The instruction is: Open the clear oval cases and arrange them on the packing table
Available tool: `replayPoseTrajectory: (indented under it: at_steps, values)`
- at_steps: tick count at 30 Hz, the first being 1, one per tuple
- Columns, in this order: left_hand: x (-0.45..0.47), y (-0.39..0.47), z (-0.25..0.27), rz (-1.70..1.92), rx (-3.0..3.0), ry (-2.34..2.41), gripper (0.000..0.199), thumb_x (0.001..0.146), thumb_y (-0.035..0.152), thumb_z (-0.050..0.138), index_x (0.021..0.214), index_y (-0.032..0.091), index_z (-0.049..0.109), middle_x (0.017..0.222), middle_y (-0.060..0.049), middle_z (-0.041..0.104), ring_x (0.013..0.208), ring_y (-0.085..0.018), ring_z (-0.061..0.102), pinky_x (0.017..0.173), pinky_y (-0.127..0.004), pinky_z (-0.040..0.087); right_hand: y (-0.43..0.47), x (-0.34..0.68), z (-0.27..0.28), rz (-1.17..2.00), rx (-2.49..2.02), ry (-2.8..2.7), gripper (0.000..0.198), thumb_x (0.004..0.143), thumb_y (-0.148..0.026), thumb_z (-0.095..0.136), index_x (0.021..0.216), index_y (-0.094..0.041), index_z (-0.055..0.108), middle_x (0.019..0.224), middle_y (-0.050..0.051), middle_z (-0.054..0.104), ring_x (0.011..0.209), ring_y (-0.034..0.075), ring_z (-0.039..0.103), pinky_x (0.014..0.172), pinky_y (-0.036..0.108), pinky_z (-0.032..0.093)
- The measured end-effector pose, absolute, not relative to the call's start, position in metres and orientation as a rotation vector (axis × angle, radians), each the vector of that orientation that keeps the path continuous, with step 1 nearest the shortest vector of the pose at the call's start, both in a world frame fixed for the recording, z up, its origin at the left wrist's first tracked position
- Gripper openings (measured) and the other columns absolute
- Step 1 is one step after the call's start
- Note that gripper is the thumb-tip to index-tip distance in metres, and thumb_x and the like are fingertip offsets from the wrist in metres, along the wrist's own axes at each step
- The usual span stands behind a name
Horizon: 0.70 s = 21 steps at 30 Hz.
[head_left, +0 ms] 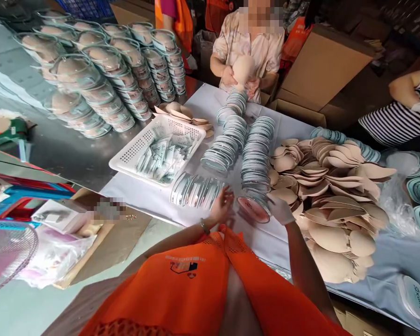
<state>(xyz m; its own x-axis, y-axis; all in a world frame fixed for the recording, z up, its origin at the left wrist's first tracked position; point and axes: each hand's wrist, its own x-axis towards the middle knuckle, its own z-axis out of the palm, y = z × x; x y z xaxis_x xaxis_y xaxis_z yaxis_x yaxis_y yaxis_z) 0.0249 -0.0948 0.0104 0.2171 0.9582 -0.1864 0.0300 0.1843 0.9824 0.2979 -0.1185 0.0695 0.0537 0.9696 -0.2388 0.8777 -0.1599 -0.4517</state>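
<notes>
My right hand (282, 208), in a white glove, grips the edge of a round clear plastic case (254, 209) with a pinkish-brown face, at the near end of a long row of cases (257, 149). My left hand (223, 205) is bare, with a bracelet at the wrist. Its fingers are apart and slightly curled, beside a short row of clear cases (195, 191) standing on edge. Between the two hands lies a narrow strip of table. To the right of my right hand, beige bra pads (331, 182) are heaped in layers.
A white basket (124, 162) holds several small printed sachets. Tall stacks of filled clear cases (91, 84) stand on the metal table at left. Across the table, a person (248, 51) holds a beige pad. A lidded case (416, 296) lies at the right edge.
</notes>
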Motion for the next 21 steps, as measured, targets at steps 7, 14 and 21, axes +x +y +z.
replayPoseTrajectory:
  at_steps: [7, 14, 21]
  values:
    - [-0.043, -0.051, 0.010, 1.171, 1.485, 1.549, 0.018, 0.095, 0.029, 0.060, 0.105, 0.021, 0.073, 0.112, -0.013, 0.081, 0.110, -0.028, 0.077, 0.106, -0.048, 0.062, -0.045, 0.308, 0.029, 0.268, -2.369, -2.201, 0.038, 0.111, -0.028, 0.046, 0.133, -0.015, 0.074, 0.130, 0.018, 0.066, 0.110, 0.025, 0.059, 0.084, 0.032, 0.043]
    - [-0.076, -0.067, -0.005, 1.088, 1.513, 1.610, 0.023, 0.098, 0.028, 0.056, 0.109, 0.021, 0.074, 0.109, -0.011, 0.083, 0.101, -0.026, 0.080, 0.094, -0.042, 0.067, -0.053, 0.304, 0.027, 0.454, -2.310, -2.161, 0.031, 0.106, -0.028, 0.052, 0.121, -0.014, 0.074, 0.128, 0.017, 0.068, 0.112, 0.025, 0.064, 0.090, 0.031, 0.045]
    - [-0.068, -0.039, 0.004, 0.601, 2.061, 1.485, 0.039, 0.101, 0.031, 0.060, 0.136, 0.017, 0.071, 0.145, -0.018, 0.070, 0.134, -0.033, 0.067, 0.119, -0.050, 0.051, -0.115, 0.286, 0.051, 0.753, -2.573, -1.619, 0.034, 0.101, -0.032, 0.056, 0.122, -0.012, 0.075, 0.104, 0.019, 0.077, 0.097, 0.030, 0.072, 0.083, 0.040, 0.051]
